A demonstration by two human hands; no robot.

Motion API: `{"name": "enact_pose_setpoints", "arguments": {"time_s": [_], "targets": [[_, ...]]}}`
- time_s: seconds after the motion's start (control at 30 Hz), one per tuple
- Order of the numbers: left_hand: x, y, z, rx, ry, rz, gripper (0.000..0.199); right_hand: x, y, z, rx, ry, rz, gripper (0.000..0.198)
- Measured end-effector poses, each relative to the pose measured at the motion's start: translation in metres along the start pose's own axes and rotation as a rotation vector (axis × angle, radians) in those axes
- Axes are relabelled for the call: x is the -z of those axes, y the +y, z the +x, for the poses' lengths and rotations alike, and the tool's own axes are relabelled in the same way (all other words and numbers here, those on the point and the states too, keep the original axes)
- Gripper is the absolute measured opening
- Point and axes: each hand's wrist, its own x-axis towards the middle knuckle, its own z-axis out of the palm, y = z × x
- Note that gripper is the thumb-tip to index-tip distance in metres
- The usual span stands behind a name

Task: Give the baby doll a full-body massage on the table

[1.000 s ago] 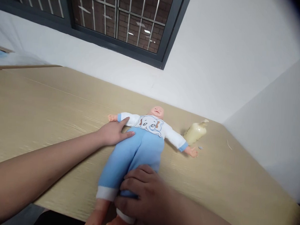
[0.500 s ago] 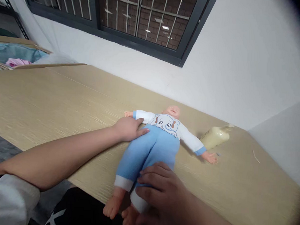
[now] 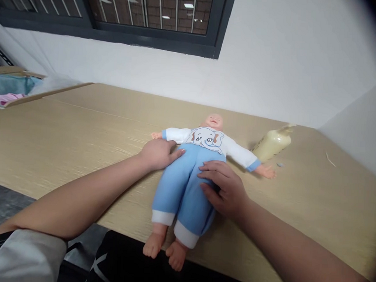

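Observation:
A baby doll (image 3: 199, 166) lies on its back, head toward the wall and bare feet at the front edge. It wears a white top with an elephant face (image 3: 205, 138) and light blue trousers (image 3: 174, 185) with white cuffs. My left hand (image 3: 159, 154) holds the doll's side at the waist, thumb over the trousers and most fingers hidden. Across the thigh on the right side of the view rests my right hand (image 3: 226, 185), its fingers slightly bent and apart on the cloth.
A cream pump bottle (image 3: 272, 144) lies on its side on the wooden table (image 3: 92, 129), beyond the doll's outstretched hand. A thin pale strip (image 3: 331, 159) is farther right. At far left, a box (image 3: 32, 96) holds blue and pink cloth. A wall and barred window stand behind.
My right hand has slid up the doll's leg from near the cuff to the upper thigh. My left hand stays at the waist. The camera view has tilted and shifted.

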Motion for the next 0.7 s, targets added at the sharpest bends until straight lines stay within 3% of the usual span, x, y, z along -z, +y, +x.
{"name": "enact_pose_setpoints", "arguments": {"time_s": [0.2, 0.33, 0.43, 0.57, 0.7], "targets": [[0.007, -0.005, 0.003, 0.07, 0.11, -0.135, 0.059, 0.001, -0.001, 0.0, -0.007, -0.004, 0.018, 0.019], [0.011, -0.032, 0.013, 0.232, 0.251, -0.286, 0.04, 0.001, -0.001, 0.0, -0.006, 0.001, 0.034, 0.019], [0.005, -0.057, 0.021, 0.314, 0.356, -0.358, 0.038, 0.001, -0.001, 0.001, -0.014, -0.005, 0.031, 0.018], [-0.01, -0.075, 0.029, 0.336, 0.252, -0.523, 0.052, 0.001, -0.002, 0.002, -0.022, -0.006, 0.018, 0.018], [-0.019, -0.076, 0.034, 0.321, 0.21, -0.565, 0.057, 0.001, -0.002, 0.001, -0.024, -0.012, -0.002, 0.018]]}}
